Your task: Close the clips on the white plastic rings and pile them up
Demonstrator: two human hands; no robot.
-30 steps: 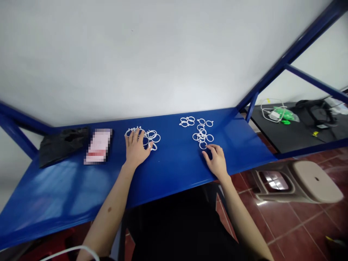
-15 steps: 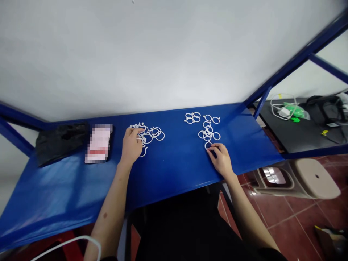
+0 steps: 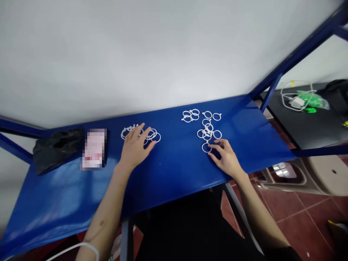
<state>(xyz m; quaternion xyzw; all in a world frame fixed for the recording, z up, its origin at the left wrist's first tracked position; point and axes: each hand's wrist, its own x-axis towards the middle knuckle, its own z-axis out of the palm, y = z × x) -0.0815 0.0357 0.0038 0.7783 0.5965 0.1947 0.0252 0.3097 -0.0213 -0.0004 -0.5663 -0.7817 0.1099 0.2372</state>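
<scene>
Seen from the head camera, two bare hands work among thin white rings on a blue worktop [image 3: 168,174]. The left hand [image 3: 133,148] lies over a bunched heap of rings [image 3: 152,135], its fingers spread wide, thumb well out to the side; no firm hold shows, and the fingers hide part of the heap. The right hand [image 3: 227,157] meets the edge of a nearer ring [image 3: 202,148], thumb and forefinger slightly parted rather than pinched together. Just beyond it, overlapping rings [image 3: 208,132] lie flat in a loose string, with a cluster of four rings [image 3: 191,115] set apart toward the wall.

By all appearances the handling is partway along: the rings on the right lie spread out and easily seen, while those on the left look tangled and not yet separated.

The smooth, glossy worktop runs along a pale wall [image 3: 163,54] within a blue metal frame [image 3: 299,47]. At its left end lie a dark crumpled bag [image 3: 56,150] and a pixelated pink rectangle [image 3: 94,148]. To the right, a black surface [image 3: 288,125] carries a white cable and a green item in clear plastic [image 3: 311,98]; below, a beige stool [image 3: 330,177] stands on reddish tiles [image 3: 293,223].
</scene>
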